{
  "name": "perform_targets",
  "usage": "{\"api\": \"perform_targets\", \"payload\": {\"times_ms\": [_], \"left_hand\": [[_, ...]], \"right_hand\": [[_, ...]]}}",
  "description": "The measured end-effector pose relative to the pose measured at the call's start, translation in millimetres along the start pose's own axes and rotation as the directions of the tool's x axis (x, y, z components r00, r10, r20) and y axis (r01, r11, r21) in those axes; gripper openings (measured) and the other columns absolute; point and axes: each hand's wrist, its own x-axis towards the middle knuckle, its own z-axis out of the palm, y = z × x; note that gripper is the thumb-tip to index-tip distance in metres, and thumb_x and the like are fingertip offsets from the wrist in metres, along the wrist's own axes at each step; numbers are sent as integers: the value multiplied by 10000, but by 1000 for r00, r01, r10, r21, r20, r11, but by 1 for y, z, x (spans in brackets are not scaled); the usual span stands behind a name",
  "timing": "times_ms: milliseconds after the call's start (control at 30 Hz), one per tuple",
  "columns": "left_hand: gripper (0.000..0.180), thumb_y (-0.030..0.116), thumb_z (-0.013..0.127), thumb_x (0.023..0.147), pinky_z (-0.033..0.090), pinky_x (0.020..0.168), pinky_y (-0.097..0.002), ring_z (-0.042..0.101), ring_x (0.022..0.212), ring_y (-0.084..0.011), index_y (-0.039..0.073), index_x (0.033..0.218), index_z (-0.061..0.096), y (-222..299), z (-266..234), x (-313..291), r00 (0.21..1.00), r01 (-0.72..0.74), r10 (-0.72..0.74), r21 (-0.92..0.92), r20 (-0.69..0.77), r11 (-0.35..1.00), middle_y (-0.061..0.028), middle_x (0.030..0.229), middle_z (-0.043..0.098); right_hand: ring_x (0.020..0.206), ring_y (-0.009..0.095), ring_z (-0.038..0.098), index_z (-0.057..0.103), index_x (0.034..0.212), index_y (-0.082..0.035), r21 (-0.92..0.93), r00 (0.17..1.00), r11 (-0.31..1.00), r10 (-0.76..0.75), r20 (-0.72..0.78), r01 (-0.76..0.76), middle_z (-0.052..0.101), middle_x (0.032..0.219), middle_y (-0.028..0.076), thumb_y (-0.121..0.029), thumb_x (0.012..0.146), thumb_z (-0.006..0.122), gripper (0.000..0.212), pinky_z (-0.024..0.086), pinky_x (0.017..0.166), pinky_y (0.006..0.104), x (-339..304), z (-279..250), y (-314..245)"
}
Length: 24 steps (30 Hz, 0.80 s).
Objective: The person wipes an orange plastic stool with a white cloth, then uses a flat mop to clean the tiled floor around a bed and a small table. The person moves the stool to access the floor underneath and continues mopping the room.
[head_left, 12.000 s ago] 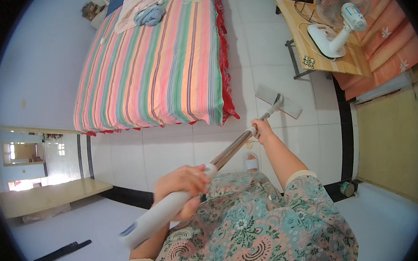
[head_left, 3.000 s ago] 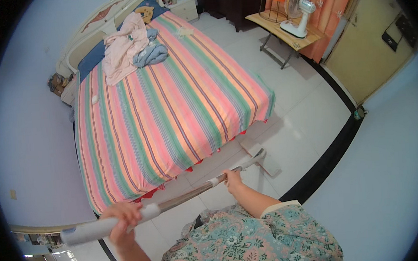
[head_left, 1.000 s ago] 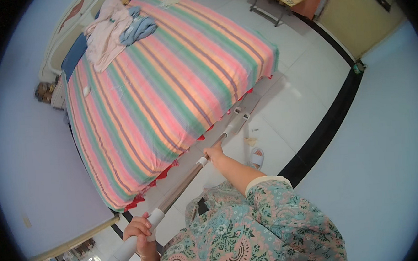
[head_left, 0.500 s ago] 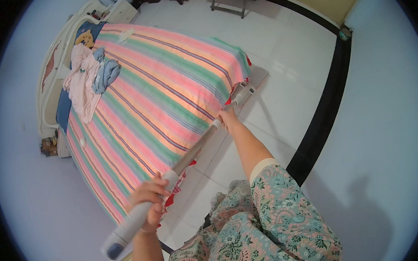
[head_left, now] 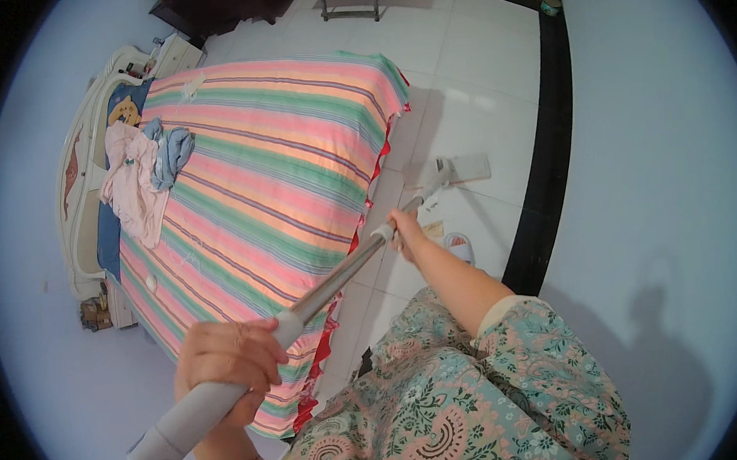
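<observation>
I hold a long mop point(head_left: 338, 281) with a metal pole and a grey grip, slanting across the front of the bed. My left hand point(head_left: 231, 361) is wrapped round the thick grey grip near its upper end. Further down, my right hand point(head_left: 404, 230) closes round the pole just past a pale collar. The flat grey mop head point(head_left: 470, 167) lies on the tiled floor beyond the foot of the bed. Its joint to the pole shows beside it.
A bed point(head_left: 271, 152) with a striped cover fills the left side, with pink and blue clothes point(head_left: 137, 177) on it. A black skirting band point(head_left: 542, 169) runs along the right wall. My slippered foot point(head_left: 459, 247) stands on the tiles; a folding table point(head_left: 351, 12) is at the back.
The mop head has swung out from beside the bed's corner to open tiles on the right. My left hand has moved left and up with the grip. The view has shifted.
</observation>
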Motion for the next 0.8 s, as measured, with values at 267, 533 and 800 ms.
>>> {"api": "perform_targets", "payload": {"times_ms": [267, 533, 800], "left_hand": [[304, 151, 599, 797, 473, 849, -327, 614, 534, -171, 104, 509, 512, 73, -43, -125, 952, -53, 78, -91, 297, 994, -34, 528, 584], [244, 208, 660, 728, 471, 862, -407, 583, 659, -196, 67, 599, 508, 90, -43, -205, 937, 19, -58, -115, -344, 993, -62, 581, 552], [183, 188, 574, 798, 287, 1018, -499, 487, 969, -229, 66, 837, 443, 1, 44, -94, 764, 76, -182, -193, -619, 978, -78, 840, 480]], "right_hand": [[546, 122, 434, 396, 905, -148, 58, 975, 978, 196, 106, -202, 472, 679, 0, -257, 702, 578, 294, 313, 423, 284, -118, 29, 181], [506, 112, 460, 393, 999, -126, 23, 997, 999, 45, 65, -46, 508, 650, 9, -145, 723, 595, 342, 309, 398, 260, -148, 77, 143], [537, 127, 495, 344, 1159, -98, 1, 984, 987, -162, 75, 162, 522, 795, 46, -123, 734, 618, 506, 372, 393, 253, -12, 59, 1]]}}
